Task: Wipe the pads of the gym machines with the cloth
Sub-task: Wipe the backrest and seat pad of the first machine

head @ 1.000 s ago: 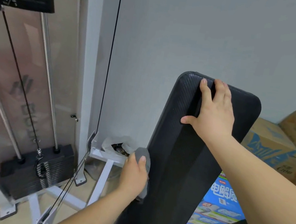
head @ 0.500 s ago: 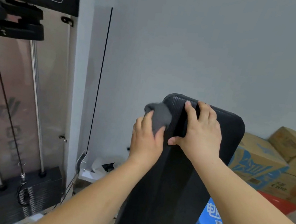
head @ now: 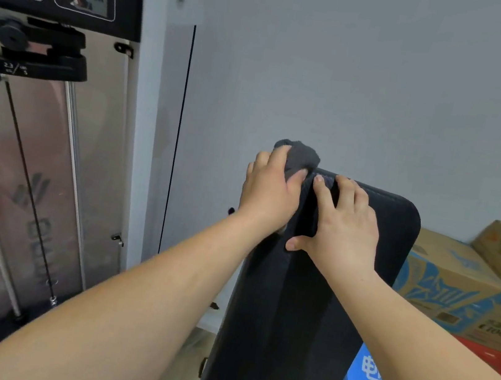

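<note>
Cloth, grey and bunched, sits on the top left corner of the black pad, which stands upright and leans slightly to the right. The cloth pokes out above the left hand, whose curled fingers grip it and press it against the pad's corner. Just to the right, the right hand lies flat on the face of the pad, holding nothing. Its fingers are spread and nearly straight, their tips reach the far top edge, and the thumb sticks out to the left. The two hands are just beside each other. A cable weight machine stands to the left, and cardboard boxes are stacked to the right against the grey wall.
</note>
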Available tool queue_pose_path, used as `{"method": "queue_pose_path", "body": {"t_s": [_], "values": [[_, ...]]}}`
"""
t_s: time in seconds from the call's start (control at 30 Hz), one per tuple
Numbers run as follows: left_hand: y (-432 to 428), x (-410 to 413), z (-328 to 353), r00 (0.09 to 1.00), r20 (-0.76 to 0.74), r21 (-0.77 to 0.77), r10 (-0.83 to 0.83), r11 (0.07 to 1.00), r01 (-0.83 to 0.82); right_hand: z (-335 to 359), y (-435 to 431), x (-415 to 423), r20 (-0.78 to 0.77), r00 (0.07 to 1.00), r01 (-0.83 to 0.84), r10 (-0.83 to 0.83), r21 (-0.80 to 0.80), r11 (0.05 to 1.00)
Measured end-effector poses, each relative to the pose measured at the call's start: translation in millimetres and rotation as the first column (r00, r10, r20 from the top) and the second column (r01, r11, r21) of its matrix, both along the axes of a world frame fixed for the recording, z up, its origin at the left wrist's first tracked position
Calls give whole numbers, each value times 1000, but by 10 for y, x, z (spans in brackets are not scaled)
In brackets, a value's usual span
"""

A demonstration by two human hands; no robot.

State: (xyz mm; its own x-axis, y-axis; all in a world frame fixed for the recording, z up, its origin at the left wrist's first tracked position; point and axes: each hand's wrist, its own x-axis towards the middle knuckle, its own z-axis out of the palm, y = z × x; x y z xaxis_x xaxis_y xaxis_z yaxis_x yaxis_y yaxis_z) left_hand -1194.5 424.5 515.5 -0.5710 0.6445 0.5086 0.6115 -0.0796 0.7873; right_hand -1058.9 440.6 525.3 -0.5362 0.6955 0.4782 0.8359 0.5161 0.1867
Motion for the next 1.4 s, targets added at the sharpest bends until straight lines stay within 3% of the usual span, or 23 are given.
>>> {"method": "queue_pose_path", "body": {"t_s": [0.1,0.17,0.27,0.33,0.4,0.47,0.57,0.63,0.7,0.77,0.83,0.93,1.0,1.07,1.13,1.23,1.33,1.4], "values": [[-128,210,-581,980,-145,35,137,990,-133,-40,62,46,-23,998,-53,53,-16,998],[-362,397,-1175,949,-262,-30,177,981,-191,-61,96,77,-11,997,-80,80,-35,996],[-714,522,-1714,892,-447,-215,65,960,-178,35,136,164,37,990,-134,138,-98,986],[-806,437,-1609,861,-509,-233,17,960,-157,132,180,360,-11,975,-223,224,-156,962],[-722,354,-1171,841,-532,-106,101,977,-184,83,226,680,-208,947,-276,246,-128,953],[-497,315,-627,822,-528,25,214,971,-237,-87,265,994,-435,892,-221,124,-181,958],[-96,393,-239,700,-688,34,192,972,-234,-384,415,1261,-565,805,-174,-182,-519,837],[76,543,-421,615,-768,27,180,968,-250,-542,512,1351,-600,734,-210,-319,-646,734],[71,741,-914,567,-809,41,158,976,-214,-669,520,1386,-590,732,-227,-341,-683,695],[-66,985,-1610,504,-862,-7,44,995,-98,-818,543,1430,-557,764,-199,-326,-684,701],[-336,1143,-2312,410,-902,-156,-137,988,-13,-905,555,1473,-572,753,-205,-325,-673,710],[-744,1191,-2931,163,-854,-493,-494,869,47,-982,602,1522,-626,696,-232,-352,-660,715],[-843,1147,-2871,22,-798,-601,-602,798,40,-1016,609,1543,-643,680,-244,-352,-651,719],[-733,1052,-2485,56,-877,-475,-478,878,64,-1029,593,1565,-662,663,-254,-350,-639,726],[-424,931,-1830,182,-956,-223,-229,973,54,-1041,593,1588,-681,641,-279,-353,-636,720],[114,885,-784,366,-925,57,101,990,-129,-1044,602,1597,-696,616,-326,-369,-652,685],[483,1118,-319,558,-809,20,187,956,-292,-950,617,1650,-667,613,-374,-424,-717,588],[529,1334,-531,568,-803,21,182,960,-278,-892,632,1722,-657,592,-448,-466,-750,487]]}}
